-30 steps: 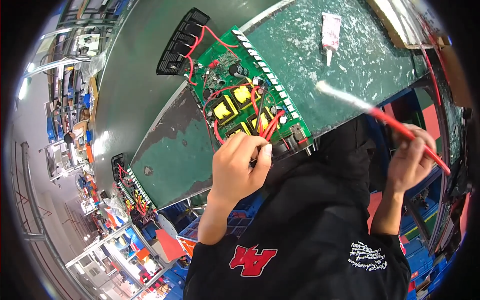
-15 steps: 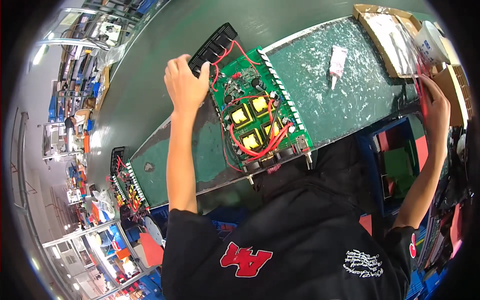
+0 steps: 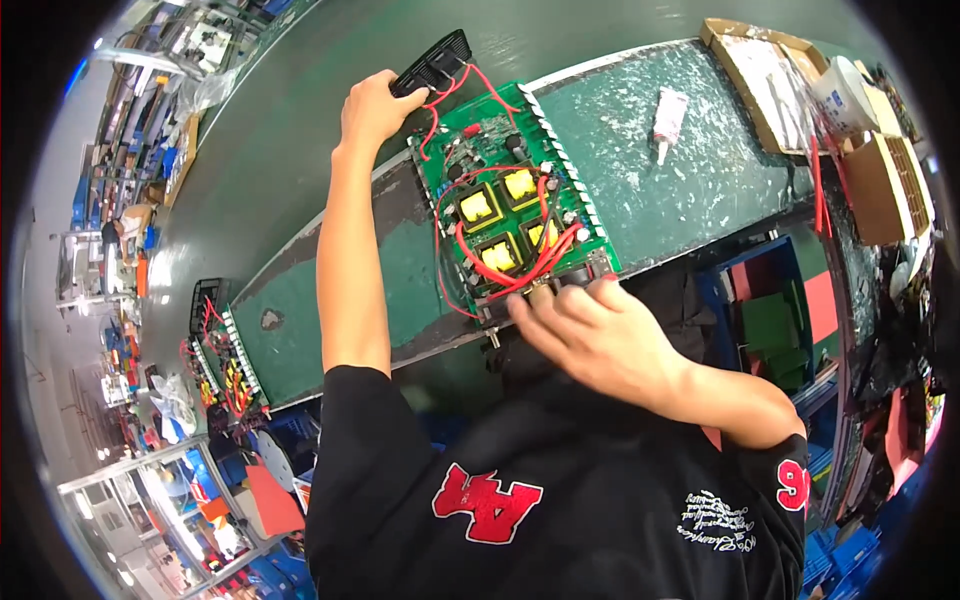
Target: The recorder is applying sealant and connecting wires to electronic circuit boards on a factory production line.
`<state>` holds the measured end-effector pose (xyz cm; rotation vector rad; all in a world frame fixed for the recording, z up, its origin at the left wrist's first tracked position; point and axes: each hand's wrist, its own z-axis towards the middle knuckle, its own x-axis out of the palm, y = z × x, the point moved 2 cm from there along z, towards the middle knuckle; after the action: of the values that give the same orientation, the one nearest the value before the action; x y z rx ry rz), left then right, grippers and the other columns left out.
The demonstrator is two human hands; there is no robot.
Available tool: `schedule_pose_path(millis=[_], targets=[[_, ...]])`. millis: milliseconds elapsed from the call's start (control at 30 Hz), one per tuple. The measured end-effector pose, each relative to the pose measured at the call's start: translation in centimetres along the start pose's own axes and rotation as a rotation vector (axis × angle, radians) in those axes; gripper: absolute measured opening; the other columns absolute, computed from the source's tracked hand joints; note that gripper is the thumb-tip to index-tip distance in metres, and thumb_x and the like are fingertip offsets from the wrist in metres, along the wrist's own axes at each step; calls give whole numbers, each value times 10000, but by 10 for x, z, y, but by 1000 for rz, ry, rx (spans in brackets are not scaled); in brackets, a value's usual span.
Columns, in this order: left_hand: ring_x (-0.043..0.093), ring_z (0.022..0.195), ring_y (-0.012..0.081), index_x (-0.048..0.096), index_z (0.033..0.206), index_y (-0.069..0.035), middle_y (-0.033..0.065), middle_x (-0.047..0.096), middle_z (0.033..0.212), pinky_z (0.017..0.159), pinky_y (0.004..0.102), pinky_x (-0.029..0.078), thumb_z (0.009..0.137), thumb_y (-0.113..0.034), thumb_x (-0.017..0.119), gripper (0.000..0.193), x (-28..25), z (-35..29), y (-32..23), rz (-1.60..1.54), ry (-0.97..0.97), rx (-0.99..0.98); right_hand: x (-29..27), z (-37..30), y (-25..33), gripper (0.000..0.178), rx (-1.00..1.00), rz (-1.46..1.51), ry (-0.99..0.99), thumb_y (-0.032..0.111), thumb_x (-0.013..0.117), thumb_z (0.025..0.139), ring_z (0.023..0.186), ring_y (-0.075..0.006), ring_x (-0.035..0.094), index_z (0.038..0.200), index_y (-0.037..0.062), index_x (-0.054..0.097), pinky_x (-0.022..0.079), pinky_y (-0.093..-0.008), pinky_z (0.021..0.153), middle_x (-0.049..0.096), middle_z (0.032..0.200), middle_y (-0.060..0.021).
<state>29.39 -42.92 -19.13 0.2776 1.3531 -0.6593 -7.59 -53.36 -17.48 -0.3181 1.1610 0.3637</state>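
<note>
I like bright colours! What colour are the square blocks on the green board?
Yellow, with dark frames: the square blocks show best in the head view.

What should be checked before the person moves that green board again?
1. Left hand on the black panel: ok.
2. Right hand at the near edge of the board: ok.
3. Red wires free of the fingers: cannot tell.
4. Board flat on the bench: ok.
5. White tube apart from the board: ok.
</note>
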Motion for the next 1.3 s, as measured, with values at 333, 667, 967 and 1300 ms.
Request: schedule_pose_path(millis=[333, 667, 967, 1300], targets=[[649, 734, 363, 651, 749, 9, 200, 660, 758, 651, 447, 512, 703, -485, 657, 496, -37, -56, 5, 120, -78, -44, -5, 17, -43, 182, -257, 142, 132, 140, 580, 726, 782, -188, 535, 885, 55, 557, 428, -299, 689, 519, 807, -37], [646, 695, 379, 643, 713, 29, 206, 639, 692, 628, 459, 512, 718, -447, 673, 477, -68, -139, 3, 200, -142, -283, -14, 29, -94, 256, -389, 75, 250, 135, 555, 705, 785, -226, 545, 927, 8, 564, 459, -337, 711, 557, 888, -82], [648, 751, 415, 656, 730, 53, 240, 647, 732, 658, 466, 512, 770, -431, 648, 486, -70, -181, 13, 163, -64, -553, -9, 54, -139, 239, 339, 330, 210, 173, 574, 878, 780, -249, 617, 991, -32, 528, 513, -350, 698, 574, 956, -135], [577, 634, 148, 604, 749, -49, 20, 620, 700, 622, 338, 478, 779, -187, 573, 145, -31, -153, 106, -1173, 351, -720, 24, 36, -108, 279, 1092, 1195, 397, 106, 617, 820, 818, -202, 655, 1046, -49, 567, 569, -364, 739, 638, 949, -110]])
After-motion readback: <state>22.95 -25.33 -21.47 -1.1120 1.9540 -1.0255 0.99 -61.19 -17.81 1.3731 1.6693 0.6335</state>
